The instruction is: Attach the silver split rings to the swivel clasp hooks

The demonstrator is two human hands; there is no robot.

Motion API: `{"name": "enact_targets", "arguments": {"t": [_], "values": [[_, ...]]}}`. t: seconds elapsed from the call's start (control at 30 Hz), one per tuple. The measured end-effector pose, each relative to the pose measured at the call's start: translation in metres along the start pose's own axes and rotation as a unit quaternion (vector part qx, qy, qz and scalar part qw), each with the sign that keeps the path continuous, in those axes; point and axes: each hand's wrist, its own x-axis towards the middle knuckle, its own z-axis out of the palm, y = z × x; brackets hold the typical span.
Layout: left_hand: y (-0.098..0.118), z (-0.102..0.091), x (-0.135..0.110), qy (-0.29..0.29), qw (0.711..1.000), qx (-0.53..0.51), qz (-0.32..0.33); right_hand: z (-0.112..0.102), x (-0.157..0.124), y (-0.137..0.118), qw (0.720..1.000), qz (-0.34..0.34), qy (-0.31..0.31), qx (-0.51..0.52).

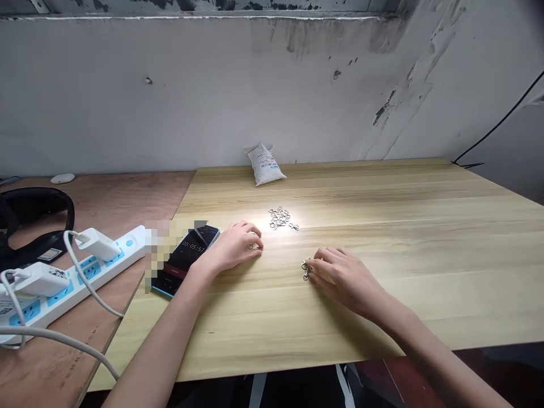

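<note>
A loose pile of small metal clasps and rings [279,217] lies on the light wooden table, under a bright patch of light. My left hand [238,245] is to the left of the pile, its fingers closed in a pinch on a small metal ring [251,246]. To the right and nearer the front edge, my right hand [346,277] is closed, thumb and fingers pinching a small metal clasp with a ring [305,270]. The pieces are too small to tell their exact shape.
A phone [185,258] running a timer lies beside my left forearm, partly blurred out. A white power strip [76,283] with chargers and cables stands at left, near a black strap-like object [36,195]. A white plastic packet [266,165] leans near the wall.
</note>
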Motion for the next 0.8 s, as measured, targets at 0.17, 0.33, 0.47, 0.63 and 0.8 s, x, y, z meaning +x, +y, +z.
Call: {"name": "enact_targets", "arguments": {"t": [0.17,0.33,0.47,0.63,0.8], "values": [[0.000,0.005,0.002,0.017,1.000,0.002,0.009,0.002,0.012,-0.002,0.997,-0.050,-0.004,-0.058],[-0.006,0.001,0.000,0.010,1.000,0.008,-0.018,0.005,0.022,0.003,0.996,-0.070,0.006,-0.058],[-0.006,-0.001,-0.003,-0.005,0.999,-0.017,-0.042,0.012,0.031,0.000,0.998,-0.043,0.015,0.051],[0.000,0.001,-0.001,0.003,0.999,-0.006,-0.034,0.013,0.051,-0.007,0.994,-0.042,-0.019,0.094],[0.003,0.003,0.005,0.038,0.999,-0.006,-0.002,0.004,0.082,0.009,0.972,0.002,0.015,0.234]]}}
